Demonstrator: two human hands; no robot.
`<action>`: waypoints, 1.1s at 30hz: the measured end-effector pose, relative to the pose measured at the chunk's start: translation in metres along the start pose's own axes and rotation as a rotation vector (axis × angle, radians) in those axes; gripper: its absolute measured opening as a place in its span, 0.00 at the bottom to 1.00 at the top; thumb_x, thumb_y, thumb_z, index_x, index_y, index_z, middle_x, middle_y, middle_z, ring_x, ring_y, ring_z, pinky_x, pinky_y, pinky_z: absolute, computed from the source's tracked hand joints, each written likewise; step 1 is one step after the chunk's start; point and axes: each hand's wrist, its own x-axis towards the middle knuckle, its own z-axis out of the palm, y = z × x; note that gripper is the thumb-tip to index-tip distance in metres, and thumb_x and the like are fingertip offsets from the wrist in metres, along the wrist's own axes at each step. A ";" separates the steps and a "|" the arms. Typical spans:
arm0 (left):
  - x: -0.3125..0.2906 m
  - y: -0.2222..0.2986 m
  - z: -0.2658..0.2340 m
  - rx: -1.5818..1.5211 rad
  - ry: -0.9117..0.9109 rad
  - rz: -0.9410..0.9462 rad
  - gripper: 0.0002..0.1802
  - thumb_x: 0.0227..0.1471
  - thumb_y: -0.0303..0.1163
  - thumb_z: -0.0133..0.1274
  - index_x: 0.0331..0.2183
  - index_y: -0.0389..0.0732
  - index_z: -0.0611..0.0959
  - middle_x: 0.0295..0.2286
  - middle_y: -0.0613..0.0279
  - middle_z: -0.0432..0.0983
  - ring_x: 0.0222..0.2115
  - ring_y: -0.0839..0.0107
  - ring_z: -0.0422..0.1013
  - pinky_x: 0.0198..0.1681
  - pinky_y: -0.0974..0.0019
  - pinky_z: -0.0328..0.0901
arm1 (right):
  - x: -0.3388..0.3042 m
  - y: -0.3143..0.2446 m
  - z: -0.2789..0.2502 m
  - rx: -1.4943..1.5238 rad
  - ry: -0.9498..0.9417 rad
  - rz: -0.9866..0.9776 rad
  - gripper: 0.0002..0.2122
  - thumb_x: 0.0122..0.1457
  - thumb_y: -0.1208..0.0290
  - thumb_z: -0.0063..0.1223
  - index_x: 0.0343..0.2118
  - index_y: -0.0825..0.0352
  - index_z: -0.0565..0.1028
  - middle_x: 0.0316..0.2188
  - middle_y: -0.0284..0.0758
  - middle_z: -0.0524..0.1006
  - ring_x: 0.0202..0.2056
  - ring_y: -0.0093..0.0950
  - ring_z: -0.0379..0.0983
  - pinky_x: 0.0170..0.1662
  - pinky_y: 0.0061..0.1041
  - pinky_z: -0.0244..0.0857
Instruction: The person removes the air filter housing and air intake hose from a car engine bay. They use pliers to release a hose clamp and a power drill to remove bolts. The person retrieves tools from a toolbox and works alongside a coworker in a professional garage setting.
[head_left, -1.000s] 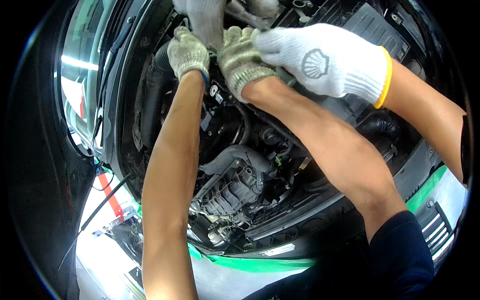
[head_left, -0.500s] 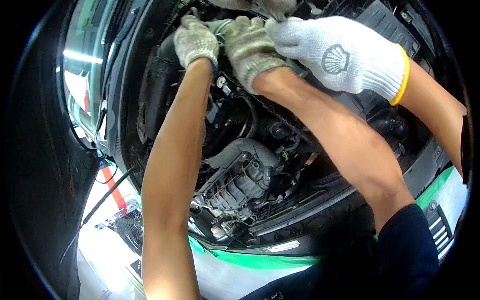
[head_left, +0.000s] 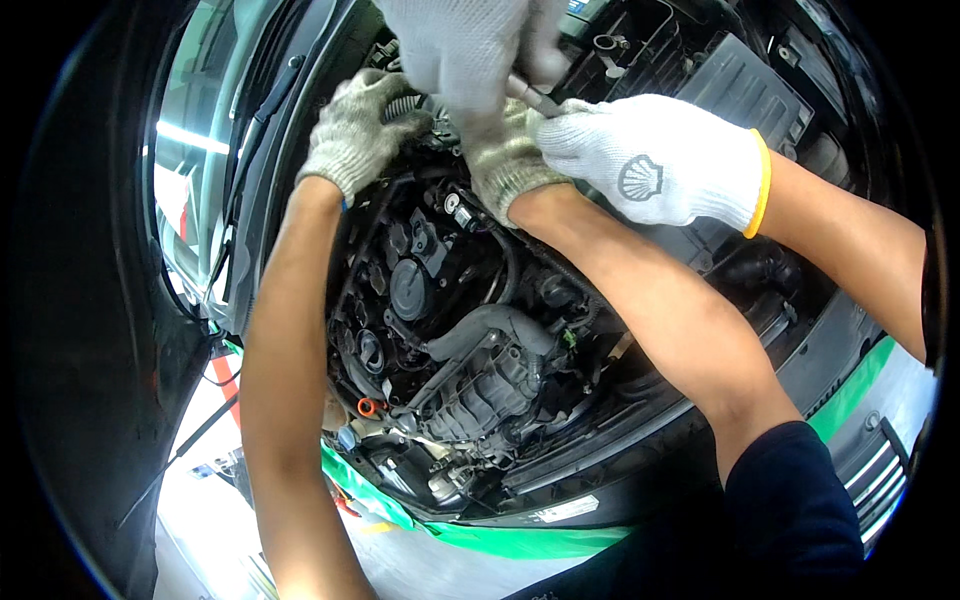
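My left hand (head_left: pixel 352 132), in a soiled knit glove, is at the far left of the engine bay. Its fingers and thumb curl around a grey ribbed hose (head_left: pixel 402 104), which shows between them. My right hand (head_left: pixel 512 165), gloved likewise, reaches in beside it; a co-worker's gloved hand (head_left: pixel 455 45) covers its fingers, so its grip is hidden. The co-worker's other hand (head_left: pixel 650 165), in a white glove with yellow trim, touches a slim metal tool (head_left: pixel 535 97) just above my right hand; the tool's kind cannot be made out.
Below my hands lies the engine, with a round black cap (head_left: pixel 411 288), a thick curved hose (head_left: pixel 490 325) and an orange ring handle (head_left: pixel 369 407). A grey box cover (head_left: pixel 750 95) is at far right. The raised hood (head_left: pixel 80 300) borders the left; green tape (head_left: pixel 520 540) lines the front edge.
My left hand has moved left, away from my right, and its thumb now spreads outward. One co-worker's hand has come down over my right hand; the other has shifted slightly left and down.
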 end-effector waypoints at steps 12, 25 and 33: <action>0.041 0.008 -0.026 -0.299 -0.641 0.169 0.28 0.60 0.43 0.60 0.56 0.37 0.79 0.51 0.51 0.79 0.53 0.58 0.75 0.59 0.58 0.68 | -0.004 0.007 -0.008 0.009 -0.012 -0.020 0.15 0.68 0.69 0.42 0.52 0.62 0.77 0.48 0.40 0.81 0.48 0.38 0.79 0.52 0.39 0.73; 0.036 -0.051 0.028 -0.911 0.155 -0.358 0.15 0.64 0.29 0.51 0.51 0.40 0.83 0.42 0.56 0.84 0.42 0.70 0.79 0.48 0.68 0.71 | -0.006 0.011 -0.006 -0.034 0.160 -0.074 0.30 0.46 0.71 0.66 0.54 0.71 0.69 0.47 0.45 0.72 0.49 0.44 0.71 0.52 0.42 0.69; 0.077 -0.074 0.056 -0.505 -0.142 -0.079 0.18 0.62 0.37 0.49 0.49 0.46 0.85 0.47 0.52 0.82 0.51 0.56 0.76 0.57 0.59 0.67 | -0.010 0.005 -0.008 -0.040 0.150 -0.071 0.35 0.40 0.65 0.71 0.53 0.70 0.69 0.46 0.44 0.72 0.48 0.44 0.71 0.51 0.41 0.68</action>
